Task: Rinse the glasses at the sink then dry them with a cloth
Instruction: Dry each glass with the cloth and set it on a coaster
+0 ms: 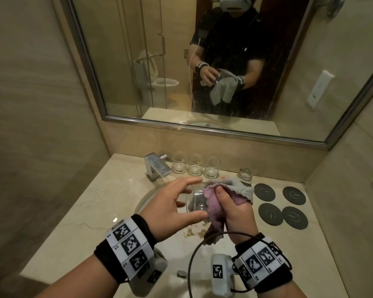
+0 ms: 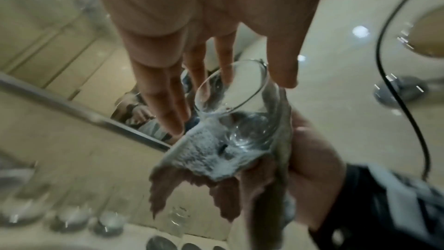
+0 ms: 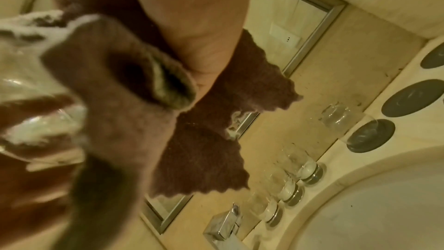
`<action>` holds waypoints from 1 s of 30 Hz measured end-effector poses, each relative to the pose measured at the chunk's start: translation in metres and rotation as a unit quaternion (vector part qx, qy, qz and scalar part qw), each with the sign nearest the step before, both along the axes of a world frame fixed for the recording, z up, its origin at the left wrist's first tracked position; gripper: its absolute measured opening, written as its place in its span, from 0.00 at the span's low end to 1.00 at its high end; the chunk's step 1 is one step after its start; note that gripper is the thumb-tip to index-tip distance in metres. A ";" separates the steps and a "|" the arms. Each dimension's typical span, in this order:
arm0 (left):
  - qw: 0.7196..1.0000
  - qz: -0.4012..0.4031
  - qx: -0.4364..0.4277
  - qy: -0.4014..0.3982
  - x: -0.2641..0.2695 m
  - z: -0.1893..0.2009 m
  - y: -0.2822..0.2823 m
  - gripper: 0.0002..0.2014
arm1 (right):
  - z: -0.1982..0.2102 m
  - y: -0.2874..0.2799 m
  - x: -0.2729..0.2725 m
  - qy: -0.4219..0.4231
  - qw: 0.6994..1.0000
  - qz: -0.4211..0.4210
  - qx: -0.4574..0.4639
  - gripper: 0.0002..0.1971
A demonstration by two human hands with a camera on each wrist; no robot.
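Observation:
A clear glass [image 1: 196, 200] lies on its side in the air over the sink basin [image 1: 148, 197]. My right hand [image 1: 226, 204] grips a pink and grey cloth [image 1: 214, 200] that is wrapped round the glass's base, thumb on top. In the left wrist view the cloth [image 2: 204, 149] cups the bottom of the glass [image 2: 242, 121]. My left hand [image 1: 195, 198] spreads straight fingers about the glass's rim, thumb below and index finger above. Its fingertips [image 2: 176, 121] are near the rim; contact is unclear. In the right wrist view the cloth [image 3: 120, 83] fills the frame.
Three upright glasses [image 1: 195, 165] stand in a row by the back wall, right of the chrome faucet [image 1: 157, 166]. Another glass [image 1: 245, 174] stands further right, near several black coasters [image 1: 270, 214]. A mirror [image 1: 202, 61] hangs above. Walls close in left and right.

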State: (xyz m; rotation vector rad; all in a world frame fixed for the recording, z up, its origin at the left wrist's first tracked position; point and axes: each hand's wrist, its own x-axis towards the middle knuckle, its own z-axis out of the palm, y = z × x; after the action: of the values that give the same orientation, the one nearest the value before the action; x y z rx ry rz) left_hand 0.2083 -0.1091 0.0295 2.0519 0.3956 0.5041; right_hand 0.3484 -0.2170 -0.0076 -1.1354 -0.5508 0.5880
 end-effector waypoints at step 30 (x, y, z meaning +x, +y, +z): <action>0.945 0.072 -0.317 0.038 0.011 -0.006 0.003 0.33 | 0.004 0.003 0.003 -0.014 1.000 -0.022 -0.007 0.11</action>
State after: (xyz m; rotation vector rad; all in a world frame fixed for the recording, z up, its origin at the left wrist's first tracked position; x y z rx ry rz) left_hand 0.2194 -0.1057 0.0234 1.4252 0.6630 0.3257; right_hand 0.3514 -0.2137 -0.0032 -1.1679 -0.5458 0.5388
